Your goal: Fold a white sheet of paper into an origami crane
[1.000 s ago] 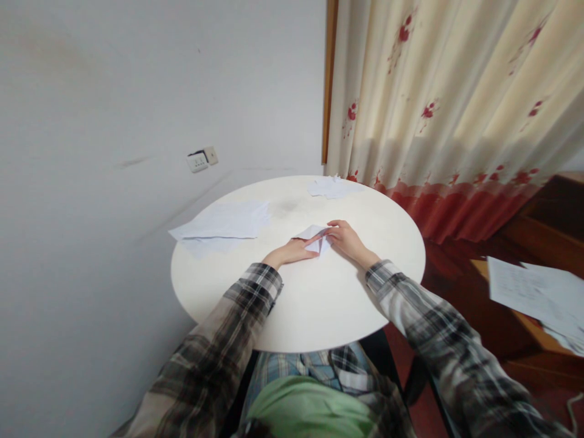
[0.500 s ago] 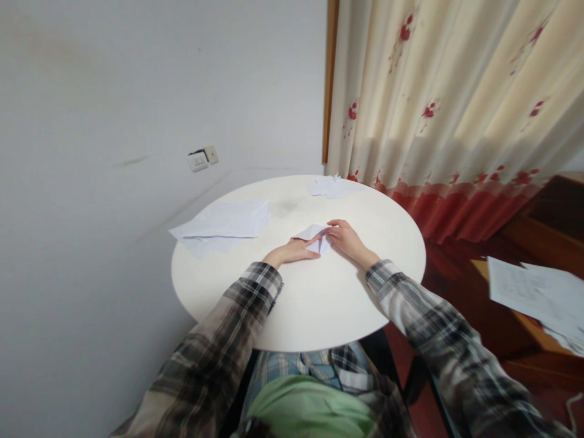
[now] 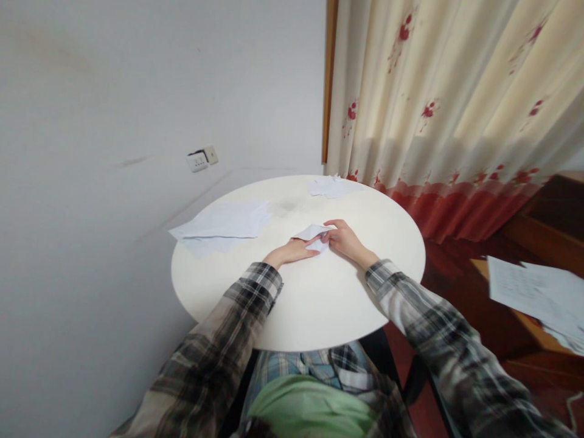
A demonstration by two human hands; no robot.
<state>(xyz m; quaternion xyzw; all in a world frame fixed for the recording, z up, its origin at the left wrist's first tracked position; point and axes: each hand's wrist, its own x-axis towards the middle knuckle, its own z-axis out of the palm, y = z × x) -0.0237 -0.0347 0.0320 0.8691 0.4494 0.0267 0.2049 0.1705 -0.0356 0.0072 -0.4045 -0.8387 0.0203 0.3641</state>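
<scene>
A small folded sheet of white paper [image 3: 311, 232] lies near the middle of the round white table [image 3: 314, 304]. My left hand [image 3: 295, 250] grips it from the left, with the thumb along its near side and the fingers reaching over and partly under a raised flap. From the right, my right hand [image 3: 343, 239] pinches the paper's right edge between thumb and fingers. Both hands meet at the paper and cover part of its folds, so its full shape is hidden.
A stack of white sheets [image 3: 223, 220] lies at the table's left. Some folded paper pieces [image 3: 335, 186] rest at the back edge. Right of the table, written sheets [image 3: 533, 292] lie on a wooden surface. A wall socket [image 3: 197, 161] and a curtain [image 3: 433, 73] are beyond.
My right fingers have shifted slightly on the paper, and its raised flap now lies over more of the right side. The left hand has hardly moved.
</scene>
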